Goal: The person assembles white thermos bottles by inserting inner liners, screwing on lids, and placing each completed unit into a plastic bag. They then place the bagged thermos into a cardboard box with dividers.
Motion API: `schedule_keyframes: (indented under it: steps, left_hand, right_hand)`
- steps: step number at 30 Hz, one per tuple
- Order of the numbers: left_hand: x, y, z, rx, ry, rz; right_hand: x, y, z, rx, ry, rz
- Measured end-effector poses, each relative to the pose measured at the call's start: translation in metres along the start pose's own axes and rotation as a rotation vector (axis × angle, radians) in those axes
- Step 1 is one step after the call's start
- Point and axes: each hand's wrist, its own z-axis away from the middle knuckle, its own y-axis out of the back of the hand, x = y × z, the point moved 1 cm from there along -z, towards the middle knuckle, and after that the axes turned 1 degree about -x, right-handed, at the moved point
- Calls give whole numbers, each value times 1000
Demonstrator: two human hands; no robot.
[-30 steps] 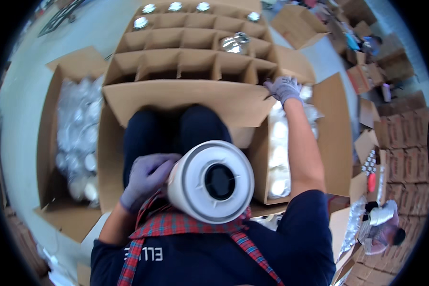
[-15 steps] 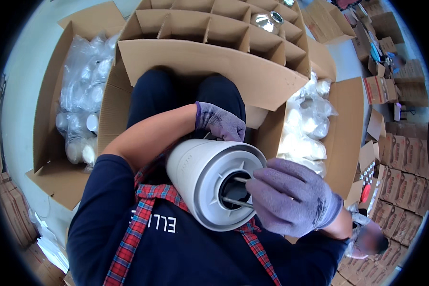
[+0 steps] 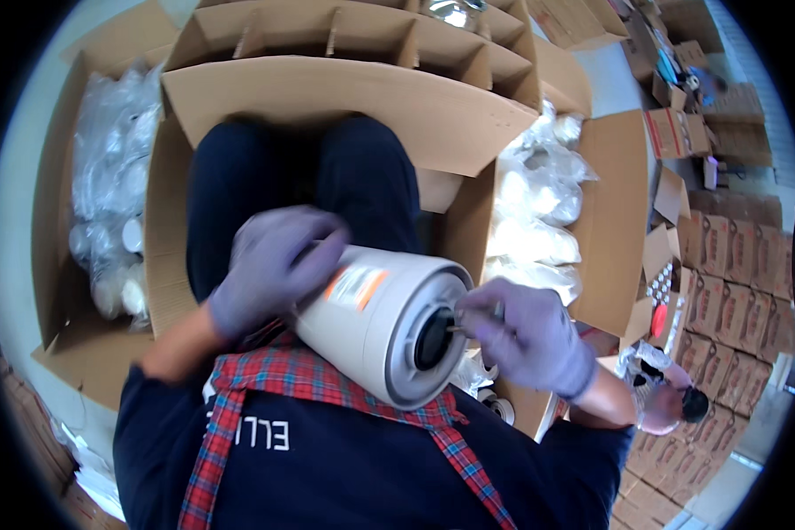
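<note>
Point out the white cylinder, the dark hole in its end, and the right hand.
white cylinder (image 3: 362,309), head view, on its curved side wall.
dark hole (image 3: 433,338), head view, in the centre of the end face.
right hand (image 3: 526,336), head view, on the gloved back.

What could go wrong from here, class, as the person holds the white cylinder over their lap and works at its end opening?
1. The white cylinder hangs over the lap, held only by the left hand on its side; it could roll or slip from that grip.
2. The right hand pushes a thin metal piece into the dark end opening; it might slip and jab the gloved fingers.
3. Open cardboard boxes crowd the knees, so a dropped cylinder could crush the bagged white parts.
</note>
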Motion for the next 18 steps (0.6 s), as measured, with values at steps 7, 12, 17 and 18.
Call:
schedule_keyframes:
  steps: [7,12,17,18]
  left_hand:
    - [-6,20,53,39,-60,68]
    - [-24,18,-12,-353,101,391]
    - [-35,14,-32,-547,234,545]
    - [-34,14,-33,-562,217,554]
  right_hand:
    - [36,37,69,517,-463,-573]
    - [-5,29,43,383,443,552]
    - [-20,-3,8,194,781,793]
    - [-23,-3,6,153,806,815]
